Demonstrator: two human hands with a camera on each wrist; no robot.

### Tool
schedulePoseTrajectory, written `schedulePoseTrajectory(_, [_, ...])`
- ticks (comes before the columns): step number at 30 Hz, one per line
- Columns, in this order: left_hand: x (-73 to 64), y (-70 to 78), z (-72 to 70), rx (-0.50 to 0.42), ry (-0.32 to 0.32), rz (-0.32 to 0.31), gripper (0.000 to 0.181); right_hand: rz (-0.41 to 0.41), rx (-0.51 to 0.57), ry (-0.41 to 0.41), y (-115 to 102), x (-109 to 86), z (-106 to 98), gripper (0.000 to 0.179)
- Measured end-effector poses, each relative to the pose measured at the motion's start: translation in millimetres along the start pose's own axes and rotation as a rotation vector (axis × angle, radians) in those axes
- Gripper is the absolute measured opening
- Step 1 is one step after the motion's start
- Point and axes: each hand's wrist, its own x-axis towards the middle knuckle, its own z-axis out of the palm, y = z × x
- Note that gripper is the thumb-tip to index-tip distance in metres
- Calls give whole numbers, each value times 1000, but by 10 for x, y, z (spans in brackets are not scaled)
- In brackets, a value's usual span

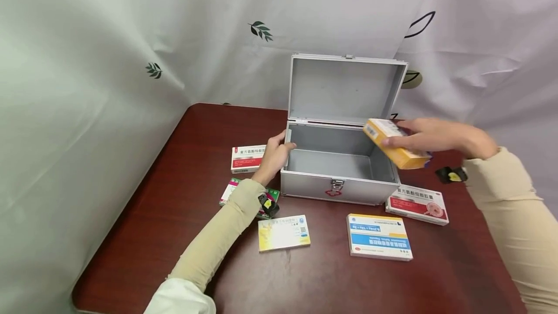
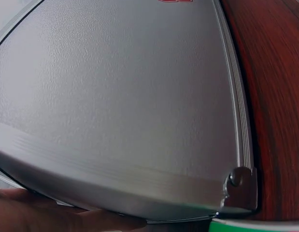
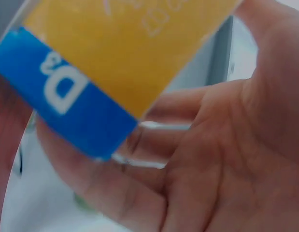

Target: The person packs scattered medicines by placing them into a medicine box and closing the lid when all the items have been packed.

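Note:
A silver metal case (image 1: pixel 314 185) stands on the table with its lid (image 1: pixel 344 88) raised and its inside showing bare. My left hand (image 1: pixel 275 156) grips the case's left wall, thumb over the rim; in the left wrist view its fingers (image 2: pixel 52 217) lie along the case's side. Over the case's right end, my right hand (image 1: pixel 429 137) holds a yellow medicine box (image 1: pixel 394 147) between thumb and fingers, tilted. The right wrist view shows this box's blue band (image 3: pixel 72 92) marked D3, with the fingers curled around it.
Red-and-white medicine boxes lie left (image 1: pixel 247 159) and right (image 1: pixel 416 203) of the case. In front are a blue-and-white box (image 1: pixel 379 237) and a yellow-and-white box (image 1: pixel 284 234). A green box (image 1: pixel 231 188) is partly under the left forearm. A patterned curtain (image 1: pixel 218 38) hangs behind the table (image 1: pixel 174 173).

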Motion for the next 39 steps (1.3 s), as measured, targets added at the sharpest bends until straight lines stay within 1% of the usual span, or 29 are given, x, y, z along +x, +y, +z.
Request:
schedulePoseTrajectory(4, [-12,8,10,7,-7,4,53,-15,-59,-65,-295,166,99,80])
schedulePoseTrajectory(6, [-10,16,11,10,-5,11,52,-17,-82,-109,-441,282,144,76])
schedulePoseTrajectory(7, [-34,68,4,11,-10,9,52,-20,-101,-129,-516,344,167,74])
schedulePoseTrajectory(9, [-33,74,3,9,-3,16,51,-8,-98,-181,-658,489,229,65])
schedulePoseTrajectory(10, [-32,71,-4,6,0,22,51,-2,-86,-212,-727,571,262,62])
schedulePoseTrajectory(13, [-34,66,-7,8,-4,29,51,31,-27,-310,-899,802,365,62])
schedulePoseTrajectory(14, [-10,18,2,8,1,39,51,45,3,-337,-947,873,396,61])
schedulePoseTrajectory(16, [-8,20,8,10,-7,41,51,64,67,-368,-1032,993,453,62])
schedulePoseTrajectory(18, [-9,26,6,13,-16,34,51,84,128,-378,-1106,1096,515,62])
schedulePoseTrajectory(22, [-14,56,-20,-21,-53,13,51,112,215,-398,-1224,1271,627,65])
schedulePoseTrajectory(25, [-51,133,-44,-48,-81,7,50,95,139,-398,-1283,1358,685,66])
schedulePoseTrajectory(29, [-123,261,-58,-39,-97,24,49,78,33,-394,-1354,1400,743,62])
schedulePoseTrajectory(30, [-135,280,-60,-38,-100,25,49,76,37,-408,-1371,1401,755,61])
schedulePoseTrajectory(32, [-121,248,-62,-43,-97,19,49,48,61,-420,-1400,1403,780,56])
schedulePoseTrajectory(35, [-70,158,-56,-60,-86,-8,49,-29,105,-425,-1427,1421,820,47])
schedulePoseTrajectory(37, [-29,90,-46,-59,-80,-11,49,-77,116,-411,-1428,1443,846,44])
schedulePoseTrajectory(39, [-11,66,-35,-46,-71,-5,49,-92,144,-407,-1425,1463,863,44])
